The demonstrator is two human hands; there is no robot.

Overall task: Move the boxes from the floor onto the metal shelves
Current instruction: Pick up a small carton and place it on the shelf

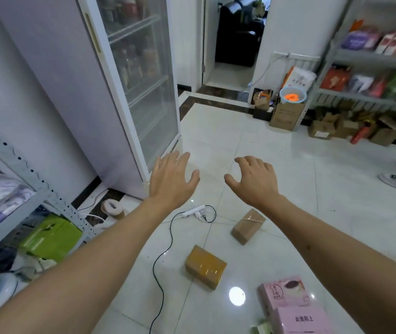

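One head-worn camera looks forward and down over the tiled floor (252,145).

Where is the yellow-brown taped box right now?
Head view: the yellow-brown taped box lies on the floor, lower centre, between the black cable and pink boxes.

Glass-door fridge (144,80) left; power strip (193,211) on floor.

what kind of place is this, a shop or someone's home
Probably a small shop or its stockroom, perhaps joined to a home. A glass-door fridge holds bottles, metal shelves carry packaged goods, and cardboard boxes lie on the tiled floor.
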